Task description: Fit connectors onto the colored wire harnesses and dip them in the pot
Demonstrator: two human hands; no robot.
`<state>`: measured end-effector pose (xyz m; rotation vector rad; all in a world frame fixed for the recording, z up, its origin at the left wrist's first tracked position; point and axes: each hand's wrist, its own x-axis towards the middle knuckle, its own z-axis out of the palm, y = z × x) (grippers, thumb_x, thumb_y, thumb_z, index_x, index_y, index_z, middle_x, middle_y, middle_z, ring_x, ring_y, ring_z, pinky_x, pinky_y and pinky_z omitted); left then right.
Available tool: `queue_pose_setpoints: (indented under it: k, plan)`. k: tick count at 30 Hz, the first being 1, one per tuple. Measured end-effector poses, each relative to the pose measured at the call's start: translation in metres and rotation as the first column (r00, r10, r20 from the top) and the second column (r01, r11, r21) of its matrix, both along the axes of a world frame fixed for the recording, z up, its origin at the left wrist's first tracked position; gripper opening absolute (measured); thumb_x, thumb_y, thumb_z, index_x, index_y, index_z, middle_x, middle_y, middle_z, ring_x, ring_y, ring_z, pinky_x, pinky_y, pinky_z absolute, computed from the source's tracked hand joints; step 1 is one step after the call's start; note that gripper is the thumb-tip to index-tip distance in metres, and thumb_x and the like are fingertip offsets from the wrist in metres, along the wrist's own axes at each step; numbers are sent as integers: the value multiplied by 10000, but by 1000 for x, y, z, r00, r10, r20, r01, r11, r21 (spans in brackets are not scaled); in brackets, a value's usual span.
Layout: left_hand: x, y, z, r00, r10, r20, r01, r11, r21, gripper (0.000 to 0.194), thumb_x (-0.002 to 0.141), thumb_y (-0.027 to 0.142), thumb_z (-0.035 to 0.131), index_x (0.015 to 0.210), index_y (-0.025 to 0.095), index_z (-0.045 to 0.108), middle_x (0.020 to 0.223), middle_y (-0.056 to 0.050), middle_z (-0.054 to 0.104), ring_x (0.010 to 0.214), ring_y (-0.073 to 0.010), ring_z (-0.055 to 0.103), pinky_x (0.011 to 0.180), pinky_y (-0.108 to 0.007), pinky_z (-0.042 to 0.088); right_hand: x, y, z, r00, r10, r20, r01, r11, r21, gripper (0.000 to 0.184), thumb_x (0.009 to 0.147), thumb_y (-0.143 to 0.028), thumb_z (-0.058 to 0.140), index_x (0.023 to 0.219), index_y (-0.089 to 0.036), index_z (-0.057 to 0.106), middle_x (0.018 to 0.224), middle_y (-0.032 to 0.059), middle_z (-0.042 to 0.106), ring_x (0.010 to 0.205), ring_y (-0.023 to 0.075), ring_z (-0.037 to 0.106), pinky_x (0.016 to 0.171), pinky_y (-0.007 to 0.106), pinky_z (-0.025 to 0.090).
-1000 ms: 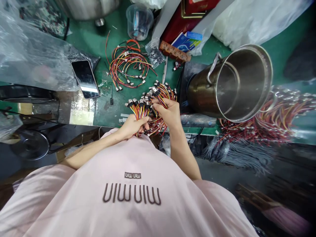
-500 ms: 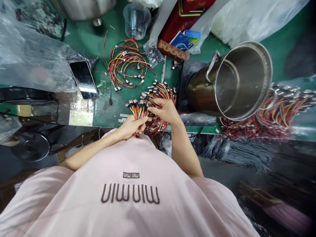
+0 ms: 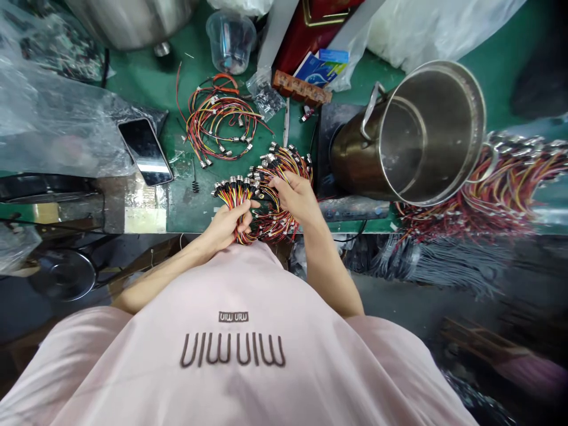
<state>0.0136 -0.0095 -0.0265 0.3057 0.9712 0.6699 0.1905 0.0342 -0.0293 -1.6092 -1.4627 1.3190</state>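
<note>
My left hand (image 3: 234, 223) is closed around a bundle of thin connector cables (image 3: 237, 192), red, yellow, black and white, with silver metal ends fanned out at the top. Just to its right, my right hand (image 3: 296, 194) pinches at a second pile of the same cables (image 3: 284, 160), its thumb and forefinger together. A cable seems to be in that pinch, but the fingers largely hide it. The second pile lies on the green bench, partly under my right hand, its wire tails reaching the front edge.
A tall steel pot (image 3: 399, 136) lies tilted on the right, beside more cables (image 3: 501, 189). Behind my hands are a loose coil of wires (image 3: 222, 121) and a small clear bag (image 3: 266, 94). A phone (image 3: 145, 151) lies left; a plastic tub (image 3: 231, 44) stands behind.
My right fingers have drawn back from the left bundle toward the second pile, widening the gap. My left hand has shifted slightly left with its bundle. The whole view has moved a little.
</note>
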Motion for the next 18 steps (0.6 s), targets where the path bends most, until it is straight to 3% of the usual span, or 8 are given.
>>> queue_pose_setpoints:
  k: [3, 6, 11, 15, 18]
  plan:
    - [3, 4, 1, 997, 69, -29, -70, 997, -14, 289, 829, 415, 639, 884, 131, 642, 455, 80, 425, 393, -45, 318, 487, -201, 409, -9, -7, 4, 983, 21, 185, -43, 992, 116, 427, 903, -562, 453, 689, -198, 520, 613, -19, 470, 577, 110, 431, 573, 244, 360]
    - [9, 6, -2, 993, 118, -22, -119, 993, -20, 262, 817, 400, 655, 831, 139, 626, 476, 73, 456, 399, -45, 337, 486, -201, 412, -22, -13, 10, 922, 53, 382, -105, 988, 116, 331, 942, -464, 419, 784, -206, 552, 639, 2, 530, 581, 137, 472, 591, 256, 357]
    - [22, 4, -10, 986, 168, 1, -168, 986, 5, 401, 838, 405, 622, 553, 156, 488, 437, 48, 444, 397, -54, 378, 458, -202, 375, -44, -18, 19, 771, 191, 607, -206, 978, -46, 380, 970, -450, 357, 1035, -161, 596, 739, 90, 670, 696, 238, 630, 657, 299, 410]
    - [26, 3, -14, 964, 264, 25, -263, 964, -24, 387, 780, 400, 690, 568, 160, 474, 434, 71, 414, 395, -42, 325, 418, -193, 271, -57, -21, 28, 675, 303, 673, -281, 949, -145, 506, 967, -510, 343, 1193, -118, 569, 957, 175, 709, 867, 295, 675, 734, 336, 453]
    - [25, 3, -17, 949, 300, 97, -295, 953, -66, 349, 715, 411, 747, 630, 141, 543, 495, 62, 475, 450, -48, 356, 457, -201, 293, -63, -24, 34, 622, 369, 691, -315, 925, -211, 563, 955, -539, 361, 1277, -110, 530, 1118, 192, 678, 970, 308, 667, 800, 360, 475]
